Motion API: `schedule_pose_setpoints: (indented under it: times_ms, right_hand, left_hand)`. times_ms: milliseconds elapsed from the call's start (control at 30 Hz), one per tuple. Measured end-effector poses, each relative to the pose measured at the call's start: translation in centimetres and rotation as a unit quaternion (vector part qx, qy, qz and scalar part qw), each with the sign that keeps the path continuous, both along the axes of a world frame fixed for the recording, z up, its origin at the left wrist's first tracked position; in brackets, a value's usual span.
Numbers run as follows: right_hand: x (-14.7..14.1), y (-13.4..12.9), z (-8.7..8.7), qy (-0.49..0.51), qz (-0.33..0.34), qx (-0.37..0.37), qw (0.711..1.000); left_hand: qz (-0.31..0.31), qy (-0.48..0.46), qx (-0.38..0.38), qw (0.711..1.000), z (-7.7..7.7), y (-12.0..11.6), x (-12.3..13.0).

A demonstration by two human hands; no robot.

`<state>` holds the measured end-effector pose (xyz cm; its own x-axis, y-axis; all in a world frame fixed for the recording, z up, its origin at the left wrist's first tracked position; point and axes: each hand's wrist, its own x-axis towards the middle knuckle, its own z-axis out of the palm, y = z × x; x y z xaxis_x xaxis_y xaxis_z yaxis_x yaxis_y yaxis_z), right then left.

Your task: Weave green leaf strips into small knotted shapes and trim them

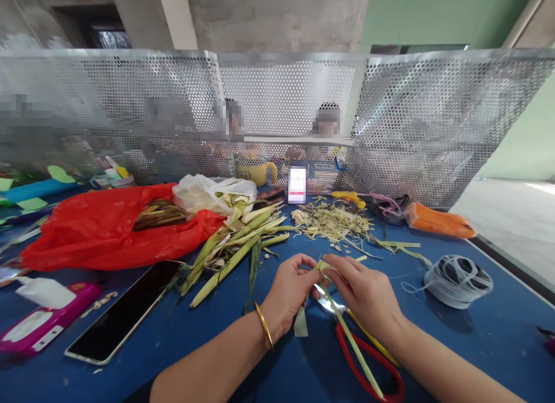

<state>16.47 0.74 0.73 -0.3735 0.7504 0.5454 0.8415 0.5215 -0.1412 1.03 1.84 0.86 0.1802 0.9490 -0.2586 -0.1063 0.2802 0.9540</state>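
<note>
Between left hand (pixel 295 284) and right hand (pixel 368 290), the far end of a pale-green husk strip (pixel 353 346) is pinched; its long axis is slanted near-right, across red-handled scissors (pixel 342 348), right hand nearer the tail.

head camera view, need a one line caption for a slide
Left hand and right hand pinch a pale green strip over red-handled scissors at a blue table.
</note>
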Motion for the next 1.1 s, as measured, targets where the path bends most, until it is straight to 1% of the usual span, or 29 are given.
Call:
schedule_pose_setpoints:
  times_ms: [67, 167, 267, 400, 467, 500, 567, 600, 667, 700, 767, 833, 900, 1000, 1100]
  right_hand:
    - [0.08, -0.02, 0.07, -0.066, 0.008, 0.062, 0.996]
    - [0.14, -0.06, 0.30, -0.118, -0.001, 0.113, 0.987]
    - [0.22, -0.11, 0.51, -0.123, -0.007, 0.115, 0.986]
    - [0.27, -0.23, 0.52, -0.132, 0.012, 0.097, 0.986]
    - [0.15, -0.27, 0.44, -0.105, 0.011, 0.067, 0.992]
    - [0.05, -0.26, 0.41, -0.072, 0.006, 0.038, 0.997]
    - [-0.15, -0.18, 0.38, 0.030, 0.000, -0.042, 0.999]
    - [-0.24, -0.10, 0.39, 0.090, 0.001, -0.087, 0.992]
    - [-0.37, 0.12, 0.43, 0.195, 0.002, -0.169, 0.966]
    - [-0.41, 0.24, 0.46, 0.233, 0.001, -0.199, 0.952]
    - [-0.45, 0.45, 0.50, 0.278, -0.006, -0.240, 0.930]
    - [-0.47, 0.58, 0.50, 0.298, -0.012, -0.259, 0.919]
    - [-0.50, 0.62, 0.48, 0.305, -0.018, -0.266, 0.914]
    - [-0.58, 0.60, 0.40, 0.304, -0.031, -0.256, 0.917]
    - [-0.66, 0.60, 0.30, 0.306, -0.038, -0.243, 0.920]
  left_hand:
    - [-0.002, -0.010, 0.000, 1.000, -0.19, -0.01, -0.01]
    - [0.003, -0.018, -0.017, 1.000, -0.40, -0.03, -0.03]
    - [0.019, -0.025, -0.033, 0.999, -0.42, 0.00, -0.01]
    - [0.026, -0.022, -0.027, 0.999, -0.31, 0.06, 0.03]
    - [0.022, -0.008, -0.019, 1.000, -0.32, 0.08, 0.04]
    - [0.018, 0.001, -0.014, 1.000, -0.35, 0.08, 0.04]
    - [0.013, 0.014, -0.004, 1.000, -0.41, 0.07, 0.06]
    - [0.010, 0.016, -0.002, 1.000, -0.45, 0.06, 0.08]
    - [0.004, 0.014, -0.002, 1.000, -0.51, 0.04, 0.12]
    - [0.001, 0.012, -0.003, 1.000, -0.53, 0.04, 0.14]
    - [-0.004, 0.008, -0.004, 1.000, -0.60, 0.05, 0.17]
    - [-0.009, 0.006, -0.002, 1.000, -0.67, 0.06, 0.18]
    - [-0.013, 0.006, 0.000, 1.000, -0.73, 0.03, 0.19]
    - [-0.018, 0.016, 0.011, 1.000, -0.79, -0.09, 0.24]
    - [-0.014, 0.020, 0.041, 0.999, -0.87, -0.15, 0.26]
